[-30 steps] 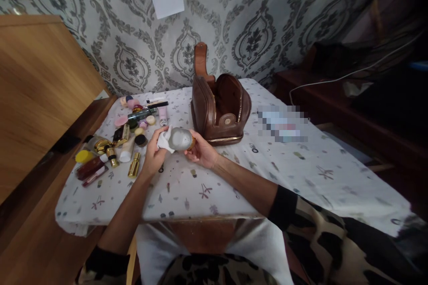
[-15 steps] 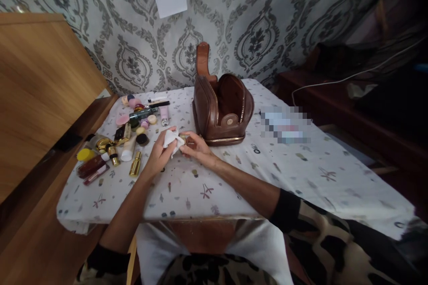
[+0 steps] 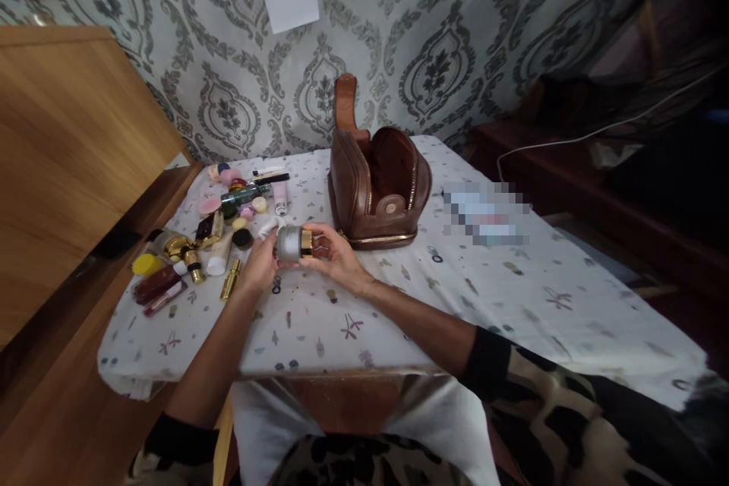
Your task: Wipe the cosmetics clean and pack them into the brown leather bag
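A frosted grey jar with a gold lid [image 3: 290,243] lies sideways between my hands, above the tabletop. The fingers of my right hand [image 3: 336,257] are closed round its gold lid end. At the jar's other end is my left hand [image 3: 262,266], closed on a crumpled white tissue [image 3: 269,225] that sticks out past its fingers. Whether the left fingertips also grip the jar is hard to see. Just beyond my right hand stands a brown leather cosmetic bag [image 3: 376,201], unzipped, with its strap flap raised. A gold lipstick-like tube [image 3: 230,279] lies left of my left hand.
Cosmetics crowd the table's left side, among them a dark red bottle [image 3: 156,282], a white tube [image 3: 219,254], a black-lidded jar [image 3: 242,238] and a pink tube [image 3: 280,197]. A blurred-out flat item [image 3: 487,213] lies right of the bag. A wooden cabinet [image 3: 74,159] borders the left.
The jar has come into full view between my hands, where the tissue covered it before. My left hand and the tissue have shifted left, off the jar's front.
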`<state>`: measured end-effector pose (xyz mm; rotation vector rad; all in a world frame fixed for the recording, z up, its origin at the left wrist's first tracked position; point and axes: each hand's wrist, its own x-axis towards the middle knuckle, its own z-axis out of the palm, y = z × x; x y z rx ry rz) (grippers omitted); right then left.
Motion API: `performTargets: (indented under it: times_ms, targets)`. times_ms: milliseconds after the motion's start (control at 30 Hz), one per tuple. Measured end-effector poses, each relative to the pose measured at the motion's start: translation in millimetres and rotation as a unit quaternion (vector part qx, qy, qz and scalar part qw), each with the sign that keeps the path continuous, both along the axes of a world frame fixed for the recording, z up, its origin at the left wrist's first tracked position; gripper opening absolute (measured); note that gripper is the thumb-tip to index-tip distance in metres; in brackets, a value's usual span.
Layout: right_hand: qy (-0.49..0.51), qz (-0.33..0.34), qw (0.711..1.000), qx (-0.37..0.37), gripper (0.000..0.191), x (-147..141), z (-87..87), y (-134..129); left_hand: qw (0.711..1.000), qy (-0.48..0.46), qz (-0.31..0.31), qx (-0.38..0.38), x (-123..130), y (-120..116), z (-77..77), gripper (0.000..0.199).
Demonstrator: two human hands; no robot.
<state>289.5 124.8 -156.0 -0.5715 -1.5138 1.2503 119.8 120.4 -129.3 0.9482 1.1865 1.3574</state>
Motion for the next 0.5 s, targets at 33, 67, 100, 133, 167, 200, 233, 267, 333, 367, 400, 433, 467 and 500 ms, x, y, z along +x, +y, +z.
performTargets:
  times_ms: [33,67,100,133,167,200,233,267,333,367,400,433,467,500]
  targets:
    - [-0.002,-0.012,1.0,0.002,0.061,0,-0.1,0,1.0,-0.003,-0.002,0.004,2,0,0.2,0.021]
    - [-0.005,-0.022,1.0,0.004,0.061,-1,-0.3,0,1.0,-0.004,-0.004,0.009,3,0,0.2,0.021]
    - [-0.009,-0.03,0.999,0.005,0.061,-1,-0.5,0,1.0,-0.003,-0.008,0.015,4,0,0.0,0.022]
    - [-0.012,-0.037,0.999,0.006,0.06,-1,-0.7,-1,1.0,0.003,-0.015,0.019,5,0,-0.3,0.023]
    - [-0.015,-0.045,0.999,0.007,0.06,-1,-1.0,-1,0.999,0.013,-0.027,0.021,4,-1,-0.7,0.024]
    - [-0.018,-0.054,0.998,0.007,0.059,-1,-1.2,-1,0.999,0.026,-0.037,0.022,4,-1,-1.1,0.025]
    - [-0.021,-0.064,0.998,0.009,0.058,-1,-1.3,-2,0.998,0.042,-0.046,0.025,3,-1,-1.5,0.026]
    - [-0.024,-0.075,0.997,0.011,0.058,-1,-1.4,-2,0.996,0.064,-0.053,0.028,1,-2,-1.8,0.027]
    - [-0.031,-0.096,0.995,0.016,0.058,-1,-1.5,-2,0.99,0.119,-0.063,0.037,-2,-2,-2.0,0.029]
    - [-0.033,-0.105,0.994,0.019,0.058,-1,-1.5,-2,0.985,0.155,-0.063,0.045,-4,-2,-1.9,0.029]
    - [-0.037,-0.114,0.993,0.023,0.058,-1,-1.5,-2,0.977,0.198,-0.059,0.058,-6,-2,-1.8,0.03]
    - [-0.041,-0.123,0.991,0.027,0.057,0,-1.5,-2,0.965,0.248,-0.046,0.077,-8,-2,-1.8,0.03]
    - [-0.047,-0.131,0.99,0.032,0.057,0,-1.3,-2,0.947,0.303,-0.029,0.105,-11,-1,-2.2,0.031]
    - [-0.054,-0.139,0.988,0.037,0.056,0,-1.0,-2,0.922,0.362,-0.01,0.139,-14,-1,-3.0,0.034]
